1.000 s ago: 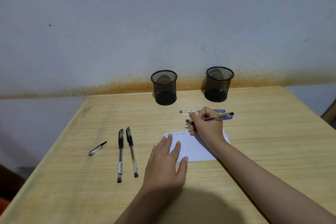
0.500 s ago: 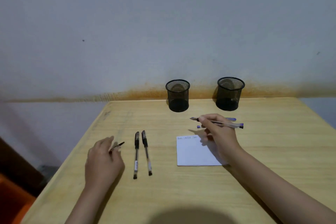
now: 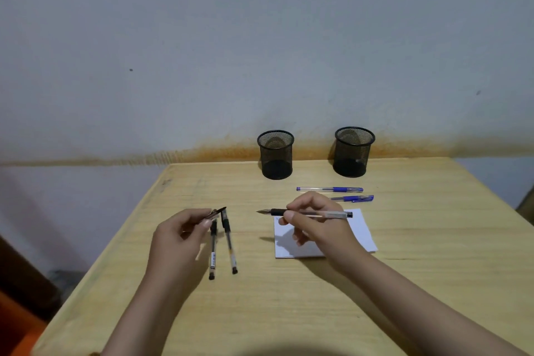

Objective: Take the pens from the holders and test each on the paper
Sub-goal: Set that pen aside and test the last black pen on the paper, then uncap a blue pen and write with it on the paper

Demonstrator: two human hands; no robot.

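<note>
The right hand (image 3: 315, 222) pinches an uncapped black pen (image 3: 306, 213) between thumb and fingers, holding it nearly level above the table (image 3: 289, 298), its bare tip pointing toward the left hand (image 3: 176, 240). That left hand pinches the pen cap (image 3: 218, 212) between thumb and forefinger, the cap's clip end pointing toward the pen tip, with an open gap of tabletop between the two. Right under the cap, and partly hidden by the left fingers, lie two capped black pens (image 3: 228, 240) side by side, running from the cap back toward the person. Beneath the right hand and its forearm sits the white paper (image 3: 361, 231), much of it covered by the hand and its shadow; faint marks show at its far left corner, too small to read. Just beyond the right knuckles two blue pens (image 3: 329, 189) lie crosswise on the wood, one behind the other, the nearer one partly hidden by the hand. Farther off, against the stained wall (image 3: 260, 38), stand two black mesh holders (image 3: 276, 155), upright and well apart; through the mesh and open rims I see no pens in either.
</note>
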